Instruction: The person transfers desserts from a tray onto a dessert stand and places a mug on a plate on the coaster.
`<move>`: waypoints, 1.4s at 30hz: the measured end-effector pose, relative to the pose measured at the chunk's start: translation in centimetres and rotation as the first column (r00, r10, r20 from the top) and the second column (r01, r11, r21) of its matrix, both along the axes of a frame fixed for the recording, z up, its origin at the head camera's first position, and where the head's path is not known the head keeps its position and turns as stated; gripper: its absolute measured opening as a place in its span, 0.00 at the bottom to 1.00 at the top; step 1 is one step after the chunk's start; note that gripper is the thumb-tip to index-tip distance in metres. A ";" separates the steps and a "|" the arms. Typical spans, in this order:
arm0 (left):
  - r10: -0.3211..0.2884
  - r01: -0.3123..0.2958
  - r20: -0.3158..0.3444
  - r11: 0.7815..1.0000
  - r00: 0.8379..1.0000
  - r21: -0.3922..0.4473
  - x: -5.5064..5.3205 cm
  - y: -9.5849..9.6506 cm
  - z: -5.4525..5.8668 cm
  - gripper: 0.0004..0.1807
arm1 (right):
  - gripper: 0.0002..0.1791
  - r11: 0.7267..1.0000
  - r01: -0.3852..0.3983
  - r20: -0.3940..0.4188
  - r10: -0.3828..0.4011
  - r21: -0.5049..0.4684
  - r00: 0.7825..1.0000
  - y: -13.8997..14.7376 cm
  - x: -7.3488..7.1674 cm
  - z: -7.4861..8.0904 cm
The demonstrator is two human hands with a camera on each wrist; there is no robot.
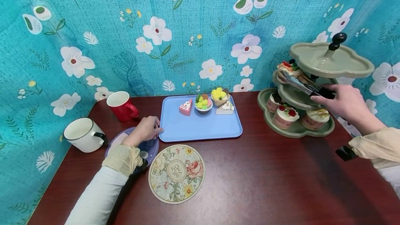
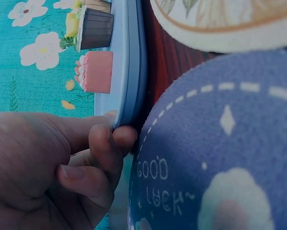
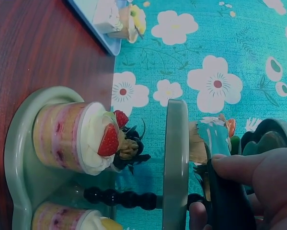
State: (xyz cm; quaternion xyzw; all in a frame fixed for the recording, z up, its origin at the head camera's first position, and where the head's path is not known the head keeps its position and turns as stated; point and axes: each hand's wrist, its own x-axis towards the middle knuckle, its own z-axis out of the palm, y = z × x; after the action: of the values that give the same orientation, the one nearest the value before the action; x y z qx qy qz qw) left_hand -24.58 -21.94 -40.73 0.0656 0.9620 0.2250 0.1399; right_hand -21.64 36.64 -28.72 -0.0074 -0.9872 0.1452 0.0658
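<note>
My left hand [image 1: 147,129] pinches the left edge of a blue tray [image 1: 200,126], thumb on top and a finger underneath in the left wrist view. On the tray stand a pink cake slice [image 1: 185,108], a fruit cup in a dark wrapper [image 1: 203,103], a fruit tart [image 1: 220,96] and a white cake slice [image 1: 225,108]. At the right, my right hand [image 1: 347,101] holds tongs [image 3: 227,191] by their black handle. Their metal blades reach between the top and middle tiers of a green three-tier stand [image 1: 331,60], beside a fruit-topped pastry [image 1: 285,66], which they partly hide.
Dessert cups [image 1: 284,118] fill the stand's bottom tier. A red mug [image 1: 123,107] and a white mug [image 1: 84,134] stand at the left. A purple round mat [image 1: 151,148] lies under my left forearm, beside a floral round mat [image 1: 176,174]. A flowered cloth [image 1: 187,44] hangs behind.
</note>
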 end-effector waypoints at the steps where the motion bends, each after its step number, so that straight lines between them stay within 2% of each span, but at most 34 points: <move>1: 0.000 0.000 0.000 1.000 1.000 0.000 0.0 0.0 0.0 0.08 | 0.41 1.000 0.003 0.001 -0.003 0.001 1.000 0.1 0.0 0.0; 17: 0.010 -0.010 0.015 1.000 1.000 -0.002 0.0 0.0 0.1 0.08 | 0.38 1.000 0.003 -0.018 -0.003 0.008 1.000 0.5 -0.1 0.0; 21: 0.007 -0.007 0.012 1.000 1.000 0.008 0.0 0.0 0.0 0.07 | 0.37 0.999 0.028 -0.017 -0.028 0.033 0.999 0.3 -0.2 0.0; 27: -0.006 0.006 -0.004 1.000 1.000 0.021 0.0 -0.1 0.0 0.07 | 0.39 0.997 0.055 0.018 -0.056 0.048 0.998 0.3 -0.3 0.1; 34: 0.012 -0.013 0.021 1.000 1.000 0.018 0.1 0.0 0.2 0.08 | 0.41 0.999 0.015 0.045 -0.016 0.029 0.999 0.7 -0.5 0.2; 42: 0.004 -0.005 0.021 1.000 1.000 0.020 0.2 0.0 0.4 0.09 | 0.44 0.999 0.018 0.080 -0.021 0.038 0.997 0.9 -0.6 0.5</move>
State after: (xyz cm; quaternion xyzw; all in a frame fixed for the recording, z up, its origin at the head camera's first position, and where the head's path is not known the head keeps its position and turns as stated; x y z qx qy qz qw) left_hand -24.38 -21.97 -40.34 0.0624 0.9584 0.2355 0.1490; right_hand -22.20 37.57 -28.23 -0.0217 -0.9914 0.1257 0.0274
